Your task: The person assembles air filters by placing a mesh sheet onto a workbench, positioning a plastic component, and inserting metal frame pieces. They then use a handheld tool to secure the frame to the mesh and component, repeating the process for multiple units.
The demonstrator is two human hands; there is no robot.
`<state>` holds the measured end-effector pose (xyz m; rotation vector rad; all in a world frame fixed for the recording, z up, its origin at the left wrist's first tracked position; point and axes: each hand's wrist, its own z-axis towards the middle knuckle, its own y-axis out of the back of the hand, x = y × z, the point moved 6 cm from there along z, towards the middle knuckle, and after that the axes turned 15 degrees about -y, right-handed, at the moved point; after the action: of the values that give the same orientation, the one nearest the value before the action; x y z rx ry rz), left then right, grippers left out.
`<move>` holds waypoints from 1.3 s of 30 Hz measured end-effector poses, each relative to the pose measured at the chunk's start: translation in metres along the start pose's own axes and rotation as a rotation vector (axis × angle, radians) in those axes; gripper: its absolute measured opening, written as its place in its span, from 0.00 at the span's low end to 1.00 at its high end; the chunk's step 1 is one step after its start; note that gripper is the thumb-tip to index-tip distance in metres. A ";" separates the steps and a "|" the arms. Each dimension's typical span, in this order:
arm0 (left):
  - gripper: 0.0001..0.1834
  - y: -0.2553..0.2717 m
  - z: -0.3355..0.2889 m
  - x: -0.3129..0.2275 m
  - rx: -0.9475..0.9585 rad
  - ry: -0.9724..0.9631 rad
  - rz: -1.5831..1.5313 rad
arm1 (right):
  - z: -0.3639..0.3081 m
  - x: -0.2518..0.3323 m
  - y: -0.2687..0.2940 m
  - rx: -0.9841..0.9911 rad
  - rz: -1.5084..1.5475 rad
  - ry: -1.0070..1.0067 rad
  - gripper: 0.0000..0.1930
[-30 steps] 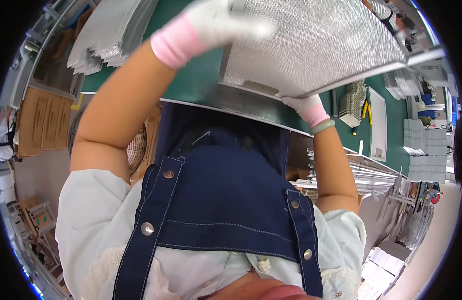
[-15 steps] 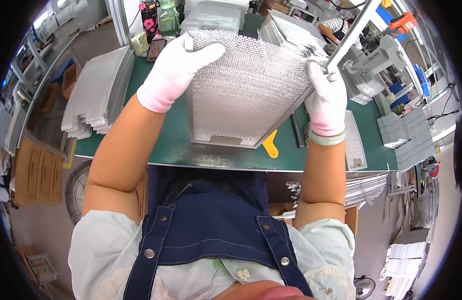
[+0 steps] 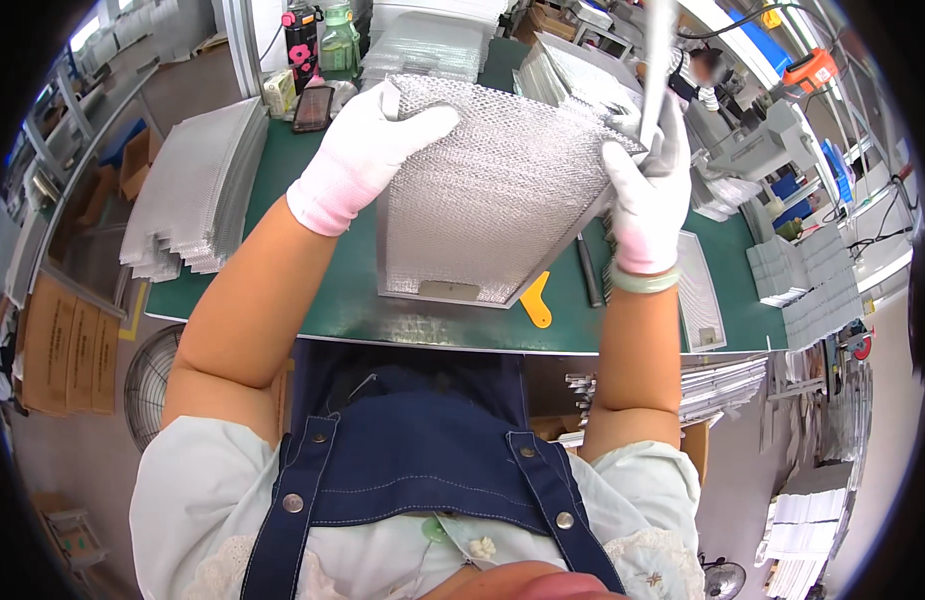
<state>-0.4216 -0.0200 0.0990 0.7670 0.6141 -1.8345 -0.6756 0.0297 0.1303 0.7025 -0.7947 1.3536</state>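
Observation:
A silvery metal mesh filter panel [image 3: 488,190] stands tilted over the green table, with metal frame edging along its lower and side edges. My left hand [image 3: 373,140], in a white glove, is closed on its upper left corner, thumb across the near face. At the upper right corner my gloved right hand [image 3: 651,195] is closed round a long pale metal frame strip [image 3: 658,70], which rises from that corner past the picture's top edge. Its thumb lies by the mesh; some fingers are hidden behind the strip. Below the panel lie a yellow flat tool [image 3: 537,302] and a dark handle [image 3: 590,270].
Stacked mesh panels [image 3: 198,185] stand at the table's left, with more stacks [image 3: 423,50] at the back. A phone [image 3: 313,108] and bottles [image 3: 340,45] are at the back left. Another framed panel [image 3: 701,290] lies right. A person [image 3: 695,75] works in the background.
The metal strip has swung from leaning right to nearly upright, and my right hand has turned with it. The panel has dropped slightly in view; my left hand keeps its grip.

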 end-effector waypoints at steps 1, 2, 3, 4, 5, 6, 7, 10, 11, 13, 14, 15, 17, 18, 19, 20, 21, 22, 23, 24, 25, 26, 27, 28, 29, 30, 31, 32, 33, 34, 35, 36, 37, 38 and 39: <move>0.18 -0.002 0.000 0.001 0.001 0.005 0.001 | 0.006 0.001 0.009 0.040 -0.057 -0.022 0.39; 0.18 -0.003 0.001 0.001 0.001 0.010 0.003 | 0.011 0.008 0.014 0.121 -0.333 -0.073 0.35; 0.18 -0.003 0.001 0.002 0.002 0.018 0.015 | 0.016 0.012 0.013 0.164 -0.499 -0.182 0.33; 0.18 -0.003 0.001 0.002 -0.003 0.013 0.027 | 0.020 0.010 0.012 0.209 -0.664 -0.292 0.30; 0.18 -0.001 0.000 0.005 -0.008 0.008 0.040 | 0.022 0.011 0.009 0.233 -0.604 -0.224 0.29; 0.18 0.001 0.001 0.005 -0.016 -0.005 0.052 | 0.026 0.012 0.006 0.258 -0.546 -0.149 0.28; 0.18 0.003 0.002 0.008 -0.003 -0.006 0.071 | 0.028 0.017 0.001 0.284 -0.489 -0.073 0.26; 0.18 0.005 0.004 0.003 0.025 0.000 0.081 | 0.031 0.023 -0.015 0.343 -0.502 -0.237 0.24; 0.18 0.000 0.004 -0.005 0.032 -0.002 0.050 | 0.029 0.031 -0.024 0.306 -0.435 -0.104 0.21; 0.17 0.000 0.002 -0.014 0.068 0.026 -0.008 | 0.022 0.047 -0.024 0.323 -0.590 0.007 0.19; 0.16 0.002 -0.003 -0.024 0.070 0.012 -0.018 | 0.017 0.056 -0.027 0.333 -0.664 0.065 0.19; 0.16 -0.005 -0.010 -0.042 0.073 0.003 -0.035 | 0.007 0.062 -0.027 0.344 -0.482 -0.024 0.17; 0.14 -0.014 -0.022 -0.059 0.070 -0.031 -0.037 | -0.007 0.066 -0.021 0.362 -0.311 -0.122 0.18; 0.15 -0.014 -0.029 -0.053 0.079 0.047 0.053 | -0.014 0.066 -0.016 0.357 -0.270 -0.152 0.18; 0.15 -0.011 -0.036 -0.043 0.090 0.125 0.132 | -0.019 0.058 -0.014 0.398 -0.293 -0.232 0.19; 0.15 -0.010 -0.043 -0.033 0.104 0.204 0.210 | -0.024 0.042 -0.009 0.456 -0.263 -0.317 0.20; 0.16 -0.019 -0.051 -0.026 0.111 0.161 -0.091 | -0.027 0.024 -0.006 0.513 -0.238 -0.384 0.20; 0.16 -0.016 -0.059 -0.004 0.117 0.177 -0.103 | -0.030 0.005 -0.007 0.574 -0.213 -0.443 0.21; 0.16 -0.004 -0.069 0.030 0.119 0.231 -0.008 | -0.033 -0.015 -0.008 0.565 -0.249 -0.509 0.22; 0.16 0.006 -0.077 0.054 0.124 0.286 0.092 | -0.034 -0.035 -0.009 0.574 -0.325 -0.548 0.22; 0.16 0.003 -0.078 0.060 0.102 0.307 -0.007 | -0.036 -0.052 -0.008 0.551 -0.310 -0.586 0.21; 0.17 -0.002 -0.080 0.063 0.081 0.328 -0.105 | -0.037 -0.066 -0.007 0.526 -0.296 -0.624 0.21; 0.17 -0.007 -0.080 0.067 0.061 0.348 -0.205 | -0.036 -0.074 -0.004 0.525 -0.303 -0.642 0.21; 0.19 -0.010 -0.079 0.070 0.067 0.352 -0.219 | -0.034 -0.081 -0.001 0.523 -0.310 -0.660 0.20; 0.20 -0.013 -0.077 0.073 0.072 0.356 -0.233 | -0.033 -0.085 0.003 0.521 -0.318 -0.677 0.20; 0.21 -0.012 -0.075 0.075 0.074 0.354 -0.236 | -0.030 -0.087 0.002 0.516 -0.334 -0.678 0.20; 0.22 -0.008 -0.073 0.080 0.040 0.314 -0.198 | -0.029 -0.088 0.002 0.511 -0.351 -0.679 0.20; 0.24 -0.006 -0.073 0.088 0.005 0.273 -0.160 | -0.029 -0.089 0.002 0.506 -0.369 -0.679 0.20; 0.25 -0.005 -0.070 0.089 -0.030 0.235 -0.123 | -0.030 -0.089 0.005 0.479 -0.382 -0.695 0.20; 0.27 -0.001 -0.067 0.086 -0.130 0.144 -0.013 | -0.030 -0.092 0.008 0.467 -0.376 -0.694 0.20; 0.29 0.001 -0.066 0.081 -0.229 0.051 0.096 | -0.030 -0.094 0.011 0.454 -0.368 -0.691 0.20; 0.30 0.003 -0.066 0.075 -0.331 -0.038 0.200 | -0.033 -0.097 0.015 0.441 -0.364 -0.693 0.19; 0.29 0.003 -0.062 0.073 -0.285 -0.189 0.221 | -0.034 -0.099 0.018 0.432 -0.285 -0.702 0.20; 0.27 0.004 -0.062 0.071 -0.269 -0.219 0.378 | -0.034 -0.099 0.019 0.428 -0.296 -0.681 0.19; 0.25 0.005 -0.061 0.064 -0.246 -0.244 0.537 | -0.034 -0.100 0.020 0.422 -0.300 -0.662 0.19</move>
<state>-0.4214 -0.0173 0.0103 0.4735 0.4130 -1.3020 -0.6967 0.0038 0.0282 1.5883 -0.8732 1.0167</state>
